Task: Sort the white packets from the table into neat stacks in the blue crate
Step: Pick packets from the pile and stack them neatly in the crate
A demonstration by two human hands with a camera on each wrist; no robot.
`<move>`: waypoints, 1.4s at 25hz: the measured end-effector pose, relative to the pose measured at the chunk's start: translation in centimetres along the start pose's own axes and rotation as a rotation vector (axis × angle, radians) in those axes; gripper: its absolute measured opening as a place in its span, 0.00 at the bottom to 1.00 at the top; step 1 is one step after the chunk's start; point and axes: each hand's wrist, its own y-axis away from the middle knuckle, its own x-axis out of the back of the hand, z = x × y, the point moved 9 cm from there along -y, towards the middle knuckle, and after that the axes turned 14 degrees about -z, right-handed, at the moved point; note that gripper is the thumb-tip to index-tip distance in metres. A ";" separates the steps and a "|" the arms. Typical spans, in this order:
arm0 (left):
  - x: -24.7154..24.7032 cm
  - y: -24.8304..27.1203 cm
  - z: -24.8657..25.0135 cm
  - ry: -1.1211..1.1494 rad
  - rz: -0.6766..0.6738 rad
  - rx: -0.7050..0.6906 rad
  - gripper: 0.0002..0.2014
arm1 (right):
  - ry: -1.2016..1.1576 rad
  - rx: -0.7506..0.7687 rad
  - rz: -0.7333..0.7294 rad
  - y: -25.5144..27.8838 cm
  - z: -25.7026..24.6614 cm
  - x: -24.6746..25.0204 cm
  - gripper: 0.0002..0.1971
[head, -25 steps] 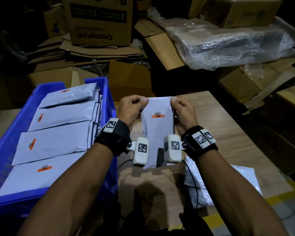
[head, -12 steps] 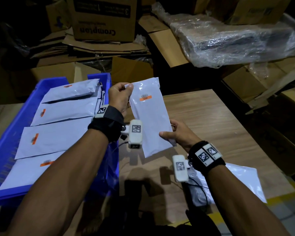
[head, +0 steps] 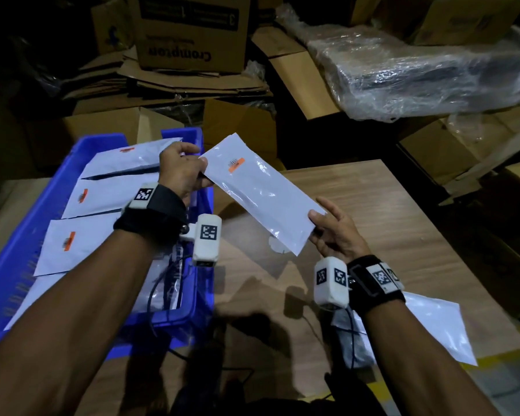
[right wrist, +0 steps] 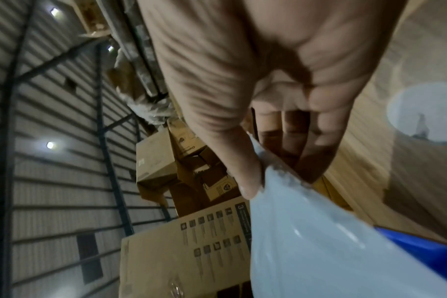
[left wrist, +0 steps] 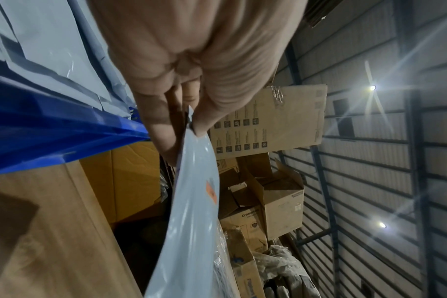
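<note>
Half a second ago the white packet (head: 260, 192) stood nearly upright between the hands; now it has tipped over toward the crate, so its long axis runs on a slant from upper left to lower right in the head view. Its labelled end, with the orange sticker (head: 236, 164), points up and left toward the blue crate (head: 50, 187), and its plain end points down and right over the wooden table (head: 403, 223). The packet hangs in the air above the gap between crate and table, touching neither.

The left hand (head: 180, 172) pinches the labelled end's corner between thumb and fingers, just above the crate's right wall; the left wrist view shows the thumb (left wrist: 212, 113) pressed against the packet's edge. The right hand (head: 335, 234) pinches the opposite short end, thumb on top and fingers underneath, with the outer fingers loosely spread.

Inside the crate, stacked packets (head: 108, 196) lie in overlapping rows, their long sides across the crate. Another loose packet (head: 439, 328) lies flat on the table near the right forearm. Cardboard boxes (head: 189, 31) and a plastic-wrapped bundle (head: 427, 70) sit behind.
</note>
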 end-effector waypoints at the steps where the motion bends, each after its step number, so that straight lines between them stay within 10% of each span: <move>1: 0.6 0.1 0.3 -0.008 0.016 -0.009 0.14 | -0.025 -0.007 -0.037 0.0 0.3 -0.7 0.32; 10: 5.3 2.4 3.1 -0.269 -0.126 -0.040 0.19 | 0.206 0.021 -0.041 -1.1 0.6 -4.6 0.31; 17: 15.0 4.2 3.2 -0.812 -0.264 0.077 0.26 | 0.550 0.058 -0.214 -4.3 1.1 -14.9 0.12; 31: 24.9 -1.2 -3.4 -1.010 -0.092 0.446 0.25 | 1.161 -0.196 -0.155 -18.5 8.2 -27.6 0.16; 35: 24.3 -2.6 -5.5 -1.142 -0.213 0.448 0.07 | 1.272 -0.238 -0.108 -20.3 10.2 -27.2 0.17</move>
